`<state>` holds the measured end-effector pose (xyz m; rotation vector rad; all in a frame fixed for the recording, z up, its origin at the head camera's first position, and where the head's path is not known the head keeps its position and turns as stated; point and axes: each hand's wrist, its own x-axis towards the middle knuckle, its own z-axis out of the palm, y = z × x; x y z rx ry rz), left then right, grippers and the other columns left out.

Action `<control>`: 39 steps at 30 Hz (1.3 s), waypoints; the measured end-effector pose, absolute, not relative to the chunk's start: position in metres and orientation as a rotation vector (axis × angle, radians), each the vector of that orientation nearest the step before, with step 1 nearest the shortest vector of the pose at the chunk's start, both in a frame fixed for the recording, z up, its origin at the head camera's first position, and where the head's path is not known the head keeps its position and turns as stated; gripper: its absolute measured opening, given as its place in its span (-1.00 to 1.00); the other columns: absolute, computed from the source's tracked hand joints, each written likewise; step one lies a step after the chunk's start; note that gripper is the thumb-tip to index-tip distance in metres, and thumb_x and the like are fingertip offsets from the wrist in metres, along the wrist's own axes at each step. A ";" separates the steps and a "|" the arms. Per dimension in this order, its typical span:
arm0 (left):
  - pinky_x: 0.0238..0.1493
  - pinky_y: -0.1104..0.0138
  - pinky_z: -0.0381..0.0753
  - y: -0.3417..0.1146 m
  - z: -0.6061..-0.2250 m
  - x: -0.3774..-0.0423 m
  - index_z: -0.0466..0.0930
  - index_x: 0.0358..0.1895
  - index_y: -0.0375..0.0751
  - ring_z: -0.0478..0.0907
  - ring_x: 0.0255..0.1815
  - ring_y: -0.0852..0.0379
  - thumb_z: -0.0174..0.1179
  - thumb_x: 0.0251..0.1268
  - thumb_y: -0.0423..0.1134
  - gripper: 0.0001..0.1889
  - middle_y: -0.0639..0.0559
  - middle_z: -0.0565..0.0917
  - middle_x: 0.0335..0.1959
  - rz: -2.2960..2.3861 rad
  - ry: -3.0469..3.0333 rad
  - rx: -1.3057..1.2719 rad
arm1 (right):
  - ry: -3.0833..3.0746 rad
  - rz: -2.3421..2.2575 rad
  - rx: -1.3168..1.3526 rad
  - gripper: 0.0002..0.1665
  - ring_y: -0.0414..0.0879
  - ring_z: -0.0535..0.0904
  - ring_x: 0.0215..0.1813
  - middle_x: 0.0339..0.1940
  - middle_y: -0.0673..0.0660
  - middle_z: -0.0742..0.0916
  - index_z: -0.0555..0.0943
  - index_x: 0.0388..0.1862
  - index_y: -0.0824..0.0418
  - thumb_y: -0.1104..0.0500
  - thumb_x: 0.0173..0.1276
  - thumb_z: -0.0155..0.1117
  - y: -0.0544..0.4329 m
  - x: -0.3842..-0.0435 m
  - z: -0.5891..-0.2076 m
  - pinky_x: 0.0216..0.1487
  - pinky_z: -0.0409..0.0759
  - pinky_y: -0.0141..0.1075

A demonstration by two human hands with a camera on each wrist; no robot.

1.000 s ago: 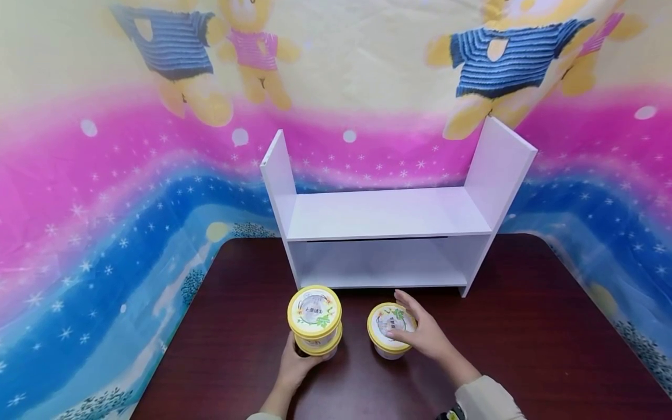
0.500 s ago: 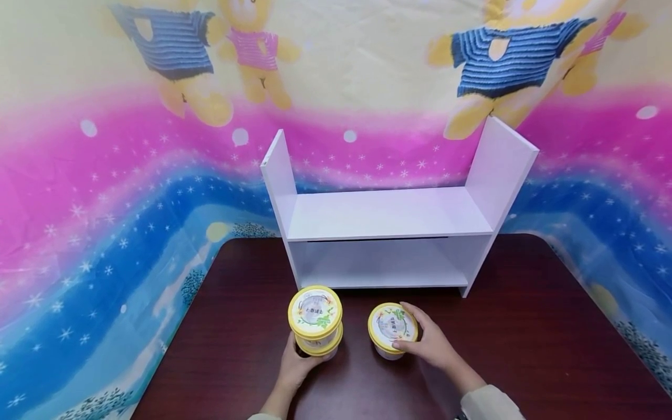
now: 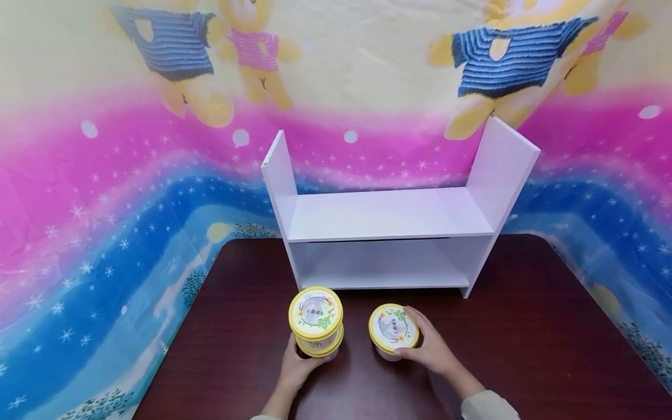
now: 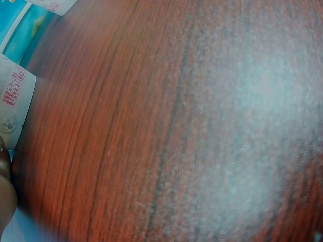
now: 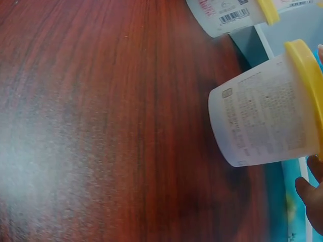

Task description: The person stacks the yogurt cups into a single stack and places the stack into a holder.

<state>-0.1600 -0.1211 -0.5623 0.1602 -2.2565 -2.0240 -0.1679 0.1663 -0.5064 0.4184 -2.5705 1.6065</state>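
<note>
So over on the far left there's a printed backdrop hanging, all pink and blue bands with little snowflakes, and it's running right across behind everything. Next along, the left hand is gripping the lower tub of 2 stacked ones, fingers round its left side and thumb along the near side. The upper tub is sitting directly on it, yellow-rimmed lid facing up. In the middle, a white shelf unit is standing toward the back of the dark reddish table, just behind the tubs. Then, right of those 2 with a gap between, the single tub is showing the same sort of lid; can't tell if its base is touching the table. The right hand is clamping onto it, fingers at the right of the rim, thumb on the near side. Furthest right, a pale sleeve is covering that forearm.
</note>
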 end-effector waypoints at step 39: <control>0.08 0.13 0.11 -0.122 -0.563 -0.159 0.12 0.22 -0.07 0.22 0.08 0.04 0.47 -0.45 -0.34 -0.03 -0.05 0.33 0.10 -2.120 -2.236 0.132 | -2.502 1.692 0.327 0.08 0.09 0.17 0.19 0.17 0.23 0.37 0.28 0.19 0.27 0.16 -0.43 0.56 0.161 -0.167 -0.501 0.11 0.02 0.03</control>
